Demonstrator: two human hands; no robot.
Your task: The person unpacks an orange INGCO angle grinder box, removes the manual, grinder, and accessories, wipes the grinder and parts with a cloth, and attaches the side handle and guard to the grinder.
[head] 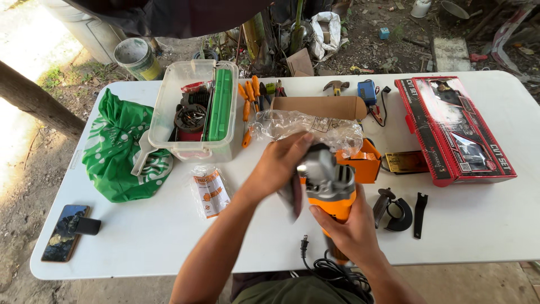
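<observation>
An orange and grey angle grinder [332, 188] is held upright over the white table [169, 236], near its front edge. My right hand [346, 231] grips its orange body from below. My left hand [281, 163] rests on the grey gear head at the top, fingers curled over it, with a dark flat piece blurred under the palm. The black power cord [320, 264] trails down to my lap. A clear plastic bag [306, 128] lies just behind the grinder.
A clear tub [169, 107] of tools with a green case, a green bag [121, 149], several orange screwdrivers [247, 101], a brown cardboard box [318, 106], a red boxed set [453, 129], black guard [400, 217], wrench [420, 214], phone [64, 233], small packet [209, 192].
</observation>
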